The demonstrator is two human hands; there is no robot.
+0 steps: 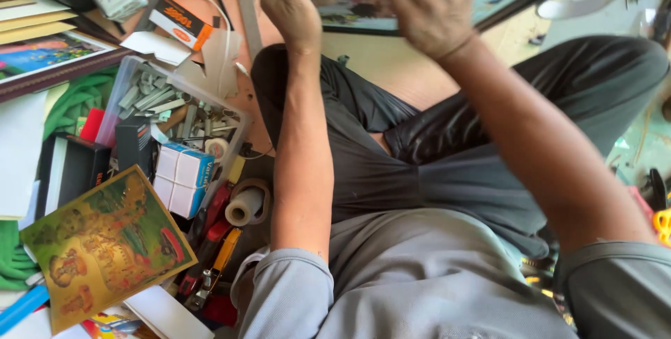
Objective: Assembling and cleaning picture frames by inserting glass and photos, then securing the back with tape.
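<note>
Cluttered floor; both hands, left [288,5], right [426,3], grip framed picture [363,3].

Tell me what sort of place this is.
Likely a picture-framing workshop, worked on the floor. Both hands, left hand and right hand, hold a dark framed picture; a clear bin of metal pieces, a printed picture and hand tools lie alongside.

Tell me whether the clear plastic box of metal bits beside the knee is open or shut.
Open: the clear plastic box shows no lid, and its grey metal pieces lie exposed.
</note>
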